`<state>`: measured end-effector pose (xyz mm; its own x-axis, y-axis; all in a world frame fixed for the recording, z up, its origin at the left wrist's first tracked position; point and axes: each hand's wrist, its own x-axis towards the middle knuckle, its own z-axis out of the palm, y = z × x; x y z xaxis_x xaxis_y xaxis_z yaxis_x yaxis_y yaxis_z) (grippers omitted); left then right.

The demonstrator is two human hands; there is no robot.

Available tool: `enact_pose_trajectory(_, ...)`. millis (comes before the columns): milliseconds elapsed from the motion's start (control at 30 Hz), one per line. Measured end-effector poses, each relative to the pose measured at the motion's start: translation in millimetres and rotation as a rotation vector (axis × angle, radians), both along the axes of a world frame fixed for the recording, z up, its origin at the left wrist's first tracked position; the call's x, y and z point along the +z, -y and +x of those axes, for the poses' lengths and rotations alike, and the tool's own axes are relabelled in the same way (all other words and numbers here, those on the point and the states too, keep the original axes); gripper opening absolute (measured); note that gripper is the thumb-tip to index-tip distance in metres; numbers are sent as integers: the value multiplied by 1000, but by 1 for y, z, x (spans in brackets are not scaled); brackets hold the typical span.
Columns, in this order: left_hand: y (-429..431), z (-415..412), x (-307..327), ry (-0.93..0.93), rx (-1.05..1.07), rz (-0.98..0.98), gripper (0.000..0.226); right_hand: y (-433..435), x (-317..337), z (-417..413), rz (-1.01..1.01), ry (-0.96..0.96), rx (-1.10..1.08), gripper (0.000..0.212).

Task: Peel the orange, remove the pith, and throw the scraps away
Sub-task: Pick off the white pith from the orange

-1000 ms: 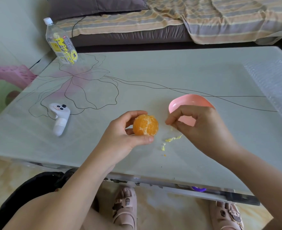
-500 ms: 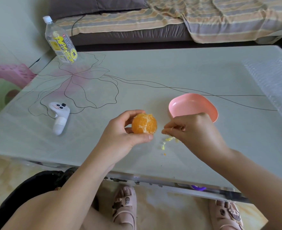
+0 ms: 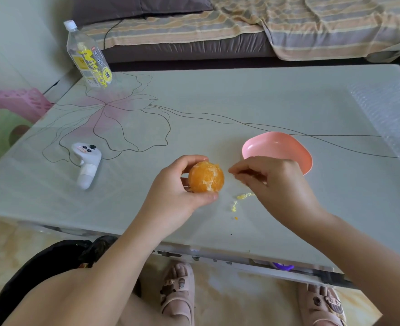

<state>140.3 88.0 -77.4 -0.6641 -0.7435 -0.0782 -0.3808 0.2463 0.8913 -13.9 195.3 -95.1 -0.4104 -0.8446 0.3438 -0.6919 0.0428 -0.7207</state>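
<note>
My left hand (image 3: 175, 194) grips a peeled orange (image 3: 206, 177) with thumb and fingers curled round it, a little above the table (image 3: 241, 109). White pith still streaks its front. My right hand (image 3: 274, 182) hovers just right of the orange, fingers curled and thumb and forefinger pinched together close to the fruit without touching it. I see nothing between those fingertips. Small yellow pith scraps (image 3: 242, 196) lie on the table below the right hand. A pink bowl (image 3: 288, 142) stands behind the right hand, partly hidden by it.
A white handheld controller (image 3: 87, 163) lies to the left. A clear water bottle (image 3: 88, 55) stands at the far left corner. A black bag (image 3: 53, 257) sits on the floor by my left knee. A pink stool (image 3: 13, 102) and a sofa (image 3: 194, 48) flank the table.
My right hand dipped to the table by the pith scraps, then rose back beside the orange. My left hand kept hold of the orange and turned it slightly.
</note>
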Motion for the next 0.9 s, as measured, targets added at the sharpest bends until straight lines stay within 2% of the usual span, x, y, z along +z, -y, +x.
enact_pose_trajectory(67, -1, 0, -1, 7, 0, -30, 57, -1, 3, 0, -41, -9, -4, 12)
enact_pose_trajectory(267, -2, 0, -3, 46, 0, -125, 57, -2, 6, 1, -101, -154, -11, 6)
enact_pose_trajectory(467, -6, -3, -5, 47, 8, -142, 53, -2, 4, 1, -157, -239, 71, 21)
enact_pose_trajectory(600, -7, -5, -5, 29, 11, -134, 48, -3, 9, 1, -138, -120, 141, 17)
enact_pose_trajectory(767, -6, -5, -2, 2, -41, -142, 49, -5, 16, -3, -61, 29, 277, 28)
enact_pose_trajectory(900, -7, -4, -1, 34, -92, -170, 45, -6, 21, -4, -53, 95, 298, 20)
